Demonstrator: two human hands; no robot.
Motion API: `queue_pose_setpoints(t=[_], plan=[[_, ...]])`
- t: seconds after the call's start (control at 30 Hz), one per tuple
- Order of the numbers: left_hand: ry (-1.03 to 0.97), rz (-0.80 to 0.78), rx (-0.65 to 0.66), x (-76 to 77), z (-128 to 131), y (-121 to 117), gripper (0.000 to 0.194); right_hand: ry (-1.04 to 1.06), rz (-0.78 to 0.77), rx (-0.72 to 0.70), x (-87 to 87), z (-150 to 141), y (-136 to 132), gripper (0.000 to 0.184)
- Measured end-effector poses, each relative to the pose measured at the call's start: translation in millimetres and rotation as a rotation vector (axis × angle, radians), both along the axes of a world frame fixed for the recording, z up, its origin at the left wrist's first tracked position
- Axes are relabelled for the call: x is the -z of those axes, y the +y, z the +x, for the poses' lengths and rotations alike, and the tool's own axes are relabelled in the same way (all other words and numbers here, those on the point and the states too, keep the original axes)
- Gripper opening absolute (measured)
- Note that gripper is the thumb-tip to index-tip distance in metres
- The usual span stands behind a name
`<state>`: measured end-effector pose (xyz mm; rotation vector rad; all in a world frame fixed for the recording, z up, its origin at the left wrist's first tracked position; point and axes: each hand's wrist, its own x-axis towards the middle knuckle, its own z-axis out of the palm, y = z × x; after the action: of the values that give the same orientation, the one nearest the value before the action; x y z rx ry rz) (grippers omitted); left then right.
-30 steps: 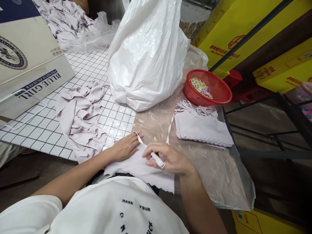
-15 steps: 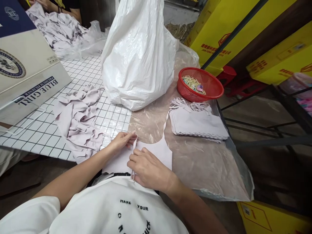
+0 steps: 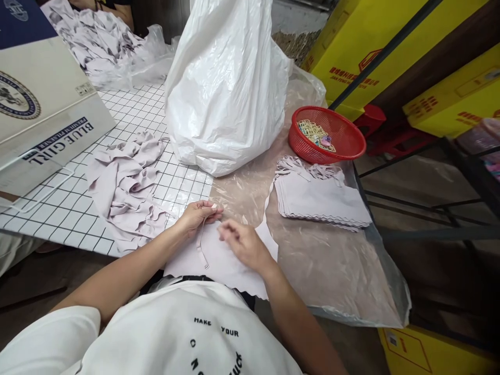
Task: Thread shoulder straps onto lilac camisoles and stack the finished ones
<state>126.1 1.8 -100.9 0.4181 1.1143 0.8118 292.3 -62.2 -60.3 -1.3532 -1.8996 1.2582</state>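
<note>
A pale lilac fabric piece (image 3: 219, 263), with a curved neckline and a scalloped lower edge, lies flat against the table's near edge in front of me. Its thin strap (image 3: 200, 242) hangs in a loose curve over the cloth. My left hand (image 3: 199, 214) pinches the upper part of that strap between thumb and fingers. Just to the right, my right hand (image 3: 248, 247) hovers over the fabric with curled fingers; its fingertips are smeared by motion, so I cannot tell whether they hold anything. Another strap (image 3: 267, 203) runs up from the fabric's right side towards the stack.
A neat stack of similar pieces (image 3: 322, 200) lies at right, below a red basket (image 3: 328, 151) of small tags. Crumpled lilac fabric (image 3: 125, 187) is at left. A large white plastic bag (image 3: 226, 88), a cardboard box (image 3: 50, 99) and a co-worker's arm (image 3: 123, 13) are farther back.
My right hand first lifts, then takes the left strap and lets it go, moving up and right. My left hand goes from lying flat to pinching the strap.
</note>
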Motion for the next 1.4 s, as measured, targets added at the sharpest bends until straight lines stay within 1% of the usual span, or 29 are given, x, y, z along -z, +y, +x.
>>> queue_pose_setpoints(t=[0.03,0.07,0.1,0.2,0.3,0.37,0.43,0.47,0.5,0.57,0.63,0.7,0.8,0.9,1.07,1.13,1.2,1.27,1.33,1.4], plan=[[-0.014,-0.003,-0.003,-0.8,-0.2,0.1,0.023,0.021,-0.068,0.115,9.3,1.1,8.2,0.031],[-0.031,-0.002,-0.004,-1.5,-0.4,0.1,0.02,0.037,-0.136,0.184,18.6,0.6,15.8,0.031],[-0.052,0.001,-0.006,-2.1,-0.5,0.0,0.018,0.056,-0.201,0.213,27.5,-1.7,22.4,0.031],[-0.109,0.024,-0.016,-2.1,0.6,0.0,0.014,0.197,-0.345,0.196,47.7,-17.2,35.0,0.031],[-0.133,0.05,-0.046,-0.3,3.1,0.4,0.014,0.366,-0.443,0.245,55.7,-35.4,39.8,0.038],[-0.145,0.049,-0.057,0.7,4.3,0.7,0.014,0.425,-0.487,0.289,55.3,-42.0,40.3,0.043],[-0.152,0.027,-0.046,0.9,4.4,1.1,0.014,0.442,-0.486,0.266,51.1,-41.8,38.0,0.046],[-0.15,0.012,-0.043,0.8,4.0,1.5,0.014,0.436,-0.474,0.218,47.8,-39.1,35.3,0.046],[-0.146,-0.002,-0.044,0.5,3.5,2.0,0.013,0.417,-0.466,0.141,43.7,-34.8,31.3,0.045],[-0.134,-0.025,-0.058,-0.3,2.1,3.0,0.011,0.353,-0.468,-0.049,34.4,-22.9,19.9,0.043],[-0.123,-0.043,-0.071,-0.9,0.7,4.1,0.011,0.299,-0.49,-0.205,25.6,-8.9,6.2,0.042],[-0.113,-0.057,-0.069,-1.2,-0.3,5.0,0.011,0.277,-0.513,-0.283,20.0,3.9,-6.1,0.042],[-0.093,-0.064,-0.055,-1.1,-1.5,6.2,0.011,0.28,-0.481,-0.247,18.7,15.8,-15.6,0.043],[-0.064,-0.059,-0.046,0.3,-2.6,7.8,0.009,0.317,-0.42,-0.18,21.9,18.5,-15.4,0.044],[-0.043,-0.051,-0.049,2.2,-3.3,10.1,0.012,0.363,-0.396,-0.187,28.3,15.1,-13.3,0.044],[-0.035,-0.054,-0.051,0.6,-2.7,10.5,0.01,0.386,-0.429,-0.16,31.7,13.6,-15.2,0.042],[-0.034,-0.056,-0.072,-2.1,-1.5,10.8,0.01,0.415,-0.502,-0.118,35.1,12.3,-17.4,0.04],[-0.039,-0.052,-0.09,-4.8,-0.8,10.9,0.014,0.44,-0.579,-0.055,38.0,10.5,-18.6,0.039],[-0.035,-0.037,-0.045,-6.7,-2.7,10.4,0.015,0.452,-0.619,0.021,40.0,7.8,-18.1,0.038],[0.033,0.025,0.066,-7.6,-9.4,8.7,0.013,0.447,-0.624,0.088,41.3,4.4,-15.5,0.037]])
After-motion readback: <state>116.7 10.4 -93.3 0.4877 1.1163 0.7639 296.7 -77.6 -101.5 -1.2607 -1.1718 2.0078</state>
